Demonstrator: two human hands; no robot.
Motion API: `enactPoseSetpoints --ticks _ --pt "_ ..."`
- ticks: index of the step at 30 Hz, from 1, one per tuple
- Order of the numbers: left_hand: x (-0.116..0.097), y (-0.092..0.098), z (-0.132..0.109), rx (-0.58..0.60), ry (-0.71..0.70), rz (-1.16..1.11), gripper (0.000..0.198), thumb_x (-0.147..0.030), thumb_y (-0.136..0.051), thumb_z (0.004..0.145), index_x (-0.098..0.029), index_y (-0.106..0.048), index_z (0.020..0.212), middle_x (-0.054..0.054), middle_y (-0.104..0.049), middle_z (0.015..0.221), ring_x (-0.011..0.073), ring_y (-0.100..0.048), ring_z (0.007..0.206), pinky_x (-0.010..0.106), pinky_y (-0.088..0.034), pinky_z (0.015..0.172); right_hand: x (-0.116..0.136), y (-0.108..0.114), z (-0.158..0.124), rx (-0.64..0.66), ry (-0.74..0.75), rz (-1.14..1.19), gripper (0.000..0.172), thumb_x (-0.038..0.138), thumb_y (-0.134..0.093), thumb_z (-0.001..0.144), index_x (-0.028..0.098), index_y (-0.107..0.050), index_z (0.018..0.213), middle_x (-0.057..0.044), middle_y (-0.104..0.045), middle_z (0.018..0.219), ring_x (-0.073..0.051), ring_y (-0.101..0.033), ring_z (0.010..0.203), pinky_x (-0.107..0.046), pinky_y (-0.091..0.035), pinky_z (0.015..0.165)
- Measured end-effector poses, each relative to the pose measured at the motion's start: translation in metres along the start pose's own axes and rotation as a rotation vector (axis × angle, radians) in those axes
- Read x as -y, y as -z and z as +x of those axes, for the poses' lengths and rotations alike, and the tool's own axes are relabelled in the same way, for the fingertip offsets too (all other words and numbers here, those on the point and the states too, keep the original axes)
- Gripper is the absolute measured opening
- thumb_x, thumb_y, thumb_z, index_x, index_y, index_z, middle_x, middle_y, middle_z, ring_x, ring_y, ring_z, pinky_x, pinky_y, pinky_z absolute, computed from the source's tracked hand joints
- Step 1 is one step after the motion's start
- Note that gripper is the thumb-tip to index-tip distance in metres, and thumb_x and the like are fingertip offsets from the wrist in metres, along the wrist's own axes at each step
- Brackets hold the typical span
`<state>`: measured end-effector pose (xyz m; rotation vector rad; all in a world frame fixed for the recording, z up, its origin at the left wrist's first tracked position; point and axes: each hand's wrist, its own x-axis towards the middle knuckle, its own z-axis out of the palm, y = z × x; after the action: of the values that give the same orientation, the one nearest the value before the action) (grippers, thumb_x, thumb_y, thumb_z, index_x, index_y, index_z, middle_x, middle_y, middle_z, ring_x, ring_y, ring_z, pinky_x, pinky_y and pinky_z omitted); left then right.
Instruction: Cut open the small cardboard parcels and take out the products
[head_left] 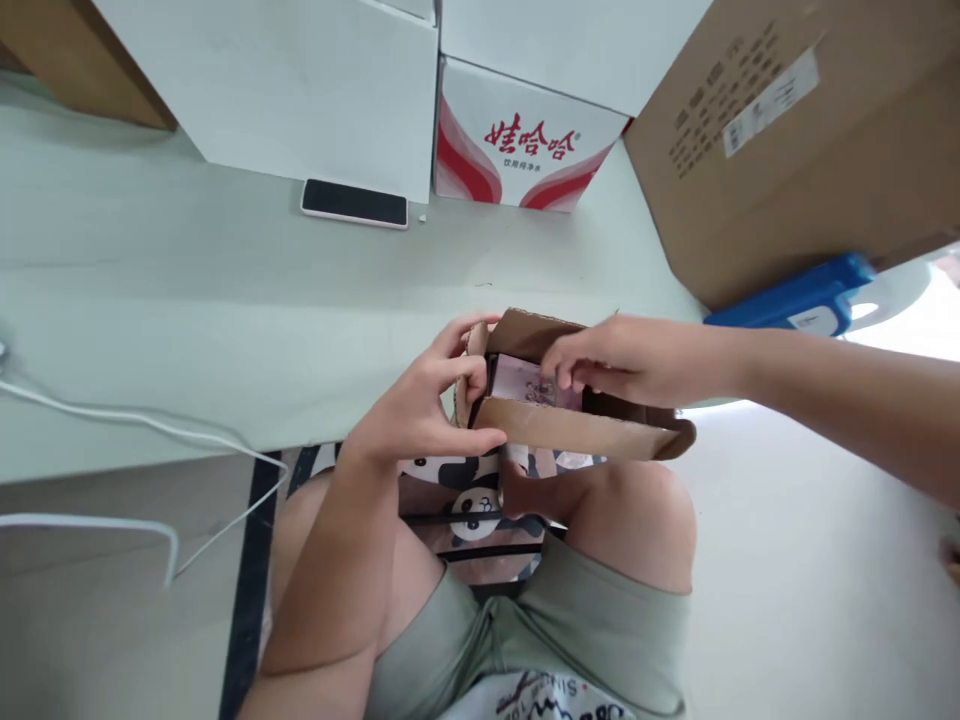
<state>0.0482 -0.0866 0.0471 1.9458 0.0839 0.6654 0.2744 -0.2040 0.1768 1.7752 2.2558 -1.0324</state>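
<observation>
An opened cardboard box [577, 430] is tilted at the table's near edge, above my knees, with its flaps up. My left hand [442, 395] grips the box's left end, thumb along the near flap and fingers at the left flap. Inside the box lies a pink packet [525, 382] with dark print. My right hand [600, 360] reaches into the opening from the right, its bent fingers at the packet's right part; whether they grip it is hidden.
On the pale table [225, 270] a phone [354, 204] lies by white boxes, near a red-and-white carton [517, 145]. At right stand a large brown carton [787, 130] and a blue object [795, 298]. A white cable [150, 418] hangs at left.
</observation>
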Motion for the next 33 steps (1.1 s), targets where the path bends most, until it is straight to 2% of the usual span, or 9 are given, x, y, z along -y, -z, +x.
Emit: enactPoseSetpoints --ticks 4,7,9,14,17,22,25,31,33 --pt "0.003 -0.002 -0.001 -0.02 -0.026 -0.055 0.045 -0.031 -0.093 0.07 -0.022 -0.05 0.073 0.014 -0.053 0.154 0.0384 -0.049 0.152 0.048 -0.056 0.112 -0.001 -0.02 -0.001 0.103 0.145 -0.282 0.034 0.016 -0.06 0.094 0.019 -0.073 0.126 -0.012 -0.076 0.124 -0.025 -0.073 0.112 -0.037 -0.061 0.093" --pt "0.004 -0.004 -0.002 -0.025 -0.033 -0.082 0.044 -0.029 -0.092 0.071 -0.022 -0.049 0.074 0.014 -0.054 0.152 0.0381 -0.048 0.153 0.047 -0.056 0.111 -0.014 -0.044 -0.002 -0.008 0.308 -0.586 0.057 0.015 -0.06 0.095 0.022 -0.059 0.151 -0.014 -0.06 0.155 -0.032 -0.051 0.151 -0.049 -0.053 0.118" --pt "0.005 -0.005 -0.002 -0.041 -0.035 -0.093 0.045 -0.029 -0.092 0.072 -0.023 -0.047 0.076 0.014 -0.054 0.152 0.038 -0.047 0.154 0.047 -0.055 0.111 -0.026 -0.055 0.002 -0.055 0.352 -0.729 0.07 0.01 -0.06 0.091 0.027 -0.051 0.158 -0.008 -0.047 0.169 -0.028 -0.039 0.161 -0.048 -0.045 0.128" --pt "0.005 -0.007 -0.003 -0.058 -0.019 -0.083 0.045 -0.027 -0.091 0.072 -0.023 -0.046 0.075 0.014 -0.054 0.152 0.0369 -0.049 0.153 0.047 -0.054 0.112 -0.042 -0.062 0.026 -0.069 0.393 -0.845 0.07 0.011 -0.052 0.094 0.023 -0.044 0.163 -0.002 -0.043 0.172 -0.021 -0.029 0.166 -0.043 -0.032 0.139" --pt "0.006 -0.007 -0.002 -0.063 -0.034 -0.08 0.045 -0.025 -0.09 0.071 -0.023 -0.046 0.074 0.014 -0.054 0.15 0.0379 -0.048 0.154 0.048 -0.054 0.113 -0.036 -0.059 0.041 -0.057 0.378 -0.821 0.071 0.01 -0.047 0.096 0.029 -0.039 0.165 0.001 -0.044 0.171 -0.02 -0.029 0.166 -0.045 -0.031 0.139" --pt "0.008 -0.006 -0.002 -0.076 -0.054 -0.073 0.043 -0.023 -0.089 0.074 -0.023 -0.046 0.076 0.014 -0.054 0.147 0.0366 -0.048 0.154 0.046 -0.053 0.114 -0.025 -0.058 0.053 -0.038 0.346 -0.818 0.064 0.015 -0.045 0.099 0.015 -0.04 0.163 -0.011 -0.044 0.171 -0.027 -0.033 0.164 -0.045 -0.033 0.137" --pt "0.008 -0.004 -0.003 -0.076 -0.043 -0.068 0.044 -0.025 -0.09 0.074 -0.023 -0.046 0.078 0.015 -0.054 0.149 0.0364 -0.046 0.155 0.045 -0.053 0.113 -0.024 -0.055 0.05 -0.05 0.324 -0.844 0.067 0.01 -0.043 0.098 0.017 -0.04 0.164 -0.012 -0.051 0.165 -0.029 -0.044 0.158 -0.048 -0.04 0.133" --pt "0.005 0.007 -0.006 -0.203 -0.004 -0.019 0.051 -0.043 -0.095 0.071 -0.023 -0.048 0.076 0.014 -0.055 0.154 0.0373 -0.052 0.149 0.049 -0.051 0.115 -0.013 -0.023 0.026 -0.191 0.431 -0.817 0.054 0.015 -0.044 0.106 0.017 -0.047 0.159 -0.015 -0.058 0.157 -0.03 -0.051 0.153 -0.051 -0.048 0.126" --pt "0.005 0.01 -0.005 -0.284 -0.025 -0.016 0.057 -0.053 -0.096 0.067 -0.023 -0.048 0.076 0.015 -0.055 0.155 0.0386 -0.051 0.15 0.05 -0.05 0.115 -0.009 -0.003 0.017 -0.226 0.467 -0.75 0.047 0.022 -0.047 0.109 0.024 -0.053 0.155 -0.012 -0.058 0.158 -0.028 -0.05 0.153 -0.052 -0.049 0.124"
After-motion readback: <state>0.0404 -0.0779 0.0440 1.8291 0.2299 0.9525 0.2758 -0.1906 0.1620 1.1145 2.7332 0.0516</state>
